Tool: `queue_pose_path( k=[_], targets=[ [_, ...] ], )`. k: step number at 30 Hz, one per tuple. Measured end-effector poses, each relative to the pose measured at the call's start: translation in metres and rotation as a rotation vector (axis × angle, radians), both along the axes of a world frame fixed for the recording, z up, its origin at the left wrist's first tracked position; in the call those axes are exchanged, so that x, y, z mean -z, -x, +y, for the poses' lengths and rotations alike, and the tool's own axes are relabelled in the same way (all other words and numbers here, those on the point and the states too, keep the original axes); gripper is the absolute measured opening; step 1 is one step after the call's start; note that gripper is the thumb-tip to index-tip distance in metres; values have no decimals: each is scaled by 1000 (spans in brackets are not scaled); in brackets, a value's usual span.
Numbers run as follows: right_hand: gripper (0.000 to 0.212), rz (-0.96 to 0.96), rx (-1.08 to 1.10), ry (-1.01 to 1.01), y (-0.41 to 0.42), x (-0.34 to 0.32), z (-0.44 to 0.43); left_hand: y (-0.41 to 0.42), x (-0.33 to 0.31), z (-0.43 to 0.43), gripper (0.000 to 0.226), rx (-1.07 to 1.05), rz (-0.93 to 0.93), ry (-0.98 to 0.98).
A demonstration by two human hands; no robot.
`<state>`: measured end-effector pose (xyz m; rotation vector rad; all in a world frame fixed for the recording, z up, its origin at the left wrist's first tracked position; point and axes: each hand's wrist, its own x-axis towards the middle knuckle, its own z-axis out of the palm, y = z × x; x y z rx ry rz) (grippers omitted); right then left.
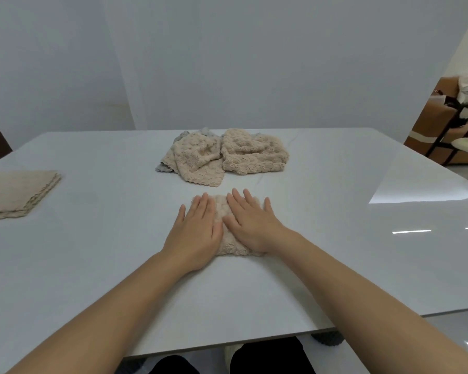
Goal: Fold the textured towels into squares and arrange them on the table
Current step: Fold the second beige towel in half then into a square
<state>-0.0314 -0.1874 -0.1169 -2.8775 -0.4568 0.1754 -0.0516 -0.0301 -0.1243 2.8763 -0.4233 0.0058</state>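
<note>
A small folded beige textured towel [223, 209] lies on the white table [92, 252] in front of me. My left hand [196, 233] presses flat on its left part, fingers straight. My right hand [250, 225] lies flat on its right part, fingers spread. The hands hide most of the towel. Farther back sits a heap of crumpled beige towels [227, 155] with a grey one [164, 166] peeking out beneath. A stack of folded beige towels [16, 193] rests at the table's left edge.
The table's near edge [227, 344] runs just above my dark-clothed legs. A plain wall stands behind the table. At the far right are cardboard boxes [427, 125] and a black metal frame [451, 130] on a glossy floor.
</note>
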Motion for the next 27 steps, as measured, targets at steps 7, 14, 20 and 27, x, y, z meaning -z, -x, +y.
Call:
queue_pose_path(
  k=[7,14,20,27],
  targets=[
    [56,12,23,-50,-5,-9,-5,3,-7,29,92,244,33,35],
    [36,-412,224,78,3,-27,-18,-7,-12,81,88,44,-185,-41],
    [38,-379,167,-27,10,-30,-18,6,-20,41,59,-59,-138,158],
    [60,-11,1,14,14,1,1,5,-1,3,60,1,29,-54]
  ],
)
